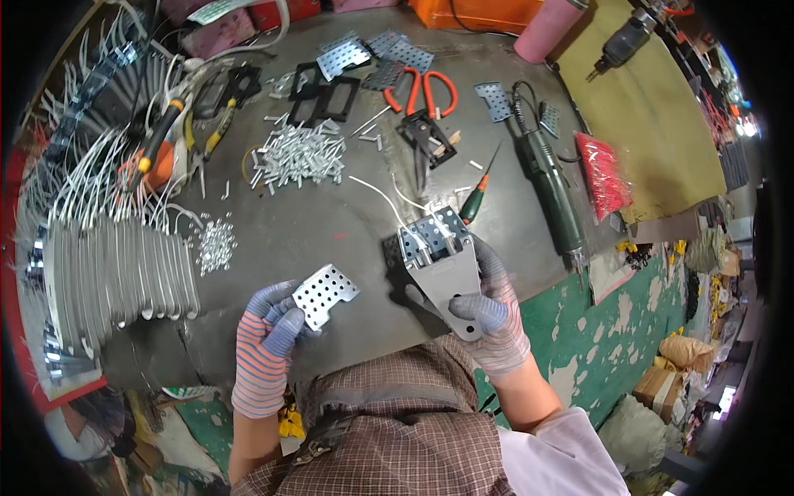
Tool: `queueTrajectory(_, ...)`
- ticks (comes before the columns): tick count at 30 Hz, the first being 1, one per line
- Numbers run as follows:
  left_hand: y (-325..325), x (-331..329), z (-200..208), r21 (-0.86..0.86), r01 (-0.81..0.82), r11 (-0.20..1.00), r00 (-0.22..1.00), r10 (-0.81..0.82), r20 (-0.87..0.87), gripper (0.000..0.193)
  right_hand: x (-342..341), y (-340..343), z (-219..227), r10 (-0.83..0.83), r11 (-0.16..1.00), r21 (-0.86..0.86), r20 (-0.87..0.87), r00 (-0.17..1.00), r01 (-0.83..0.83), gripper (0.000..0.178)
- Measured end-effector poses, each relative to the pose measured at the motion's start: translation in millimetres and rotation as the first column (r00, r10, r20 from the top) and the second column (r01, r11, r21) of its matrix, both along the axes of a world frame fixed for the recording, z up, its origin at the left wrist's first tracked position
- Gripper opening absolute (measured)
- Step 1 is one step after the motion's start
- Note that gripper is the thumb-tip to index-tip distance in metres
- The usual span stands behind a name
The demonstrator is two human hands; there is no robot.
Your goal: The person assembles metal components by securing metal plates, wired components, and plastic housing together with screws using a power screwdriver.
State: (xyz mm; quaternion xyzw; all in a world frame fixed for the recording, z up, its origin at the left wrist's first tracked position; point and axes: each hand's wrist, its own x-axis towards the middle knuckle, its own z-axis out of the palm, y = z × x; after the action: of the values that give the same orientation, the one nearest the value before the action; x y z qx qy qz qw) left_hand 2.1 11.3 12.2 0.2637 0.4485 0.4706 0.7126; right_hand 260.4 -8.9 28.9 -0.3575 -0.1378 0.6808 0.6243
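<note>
The left hand [269, 326], in a striped glove, pinches a small perforated plate [327, 291] by its lower corner, fingers closed on it, holding it just above the dark counter [331, 223]. The right hand [488, 310], gloved the same way, is wrapped round the narrow end of a grey metal bracket [447, 277], thumb across its face; the bracket's wide end points away from the person and carries a perforated piece with two white wires [385, 198] running out of it across the counter. Plate and bracket are near each other but apart.

Further back lies a heap of short metal tubes [299, 155], with red-handled snips [422, 107] to its right and a green power tool [550, 194] beyond them. A small green-handled screwdriver [478, 198] lies just beyond the bracket. More perforated plates [364, 54] sit at the far edge. To the left stands a row of finished grey brackets [124, 277] with wires, and beside it a little pile of small shiny pieces [217, 244]
</note>
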Motion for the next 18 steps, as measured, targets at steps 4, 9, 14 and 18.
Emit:
queueTrajectory(4, -5, -14, 4, 0.358, 0.234, 0.904, 0.537, 0.187, -0.823, 0.03, -12, -3, 0, 0.016, 1.0, -0.011, 0.001, 1.0, -0.016, 0.079)
queueTrajectory(9, 2, -6, 14, 0.391, 0.357, 0.848, 0.355, 0.264, -0.897, 0.035, -16, -7, 0, 0.012, 1.0, -0.001, 0.087, 0.996, -0.012, 0.078)
queueTrajectory(14, 21, 14, -2, 0.407, 0.628, 0.664, 0.207, 0.362, -0.909, 0.031, -27, -12, -7, 0.016, 1.0, -0.025, 0.095, 0.995, -0.013, 0.082)
queueTrajectory(18, 13, 27, 2, 0.4, 0.199, 0.895, 0.721, 0.143, -0.678, 0.018, -30, -15, -5, 0.118, 0.993, 0.006, 0.092, 0.989, -0.119, 0.078)
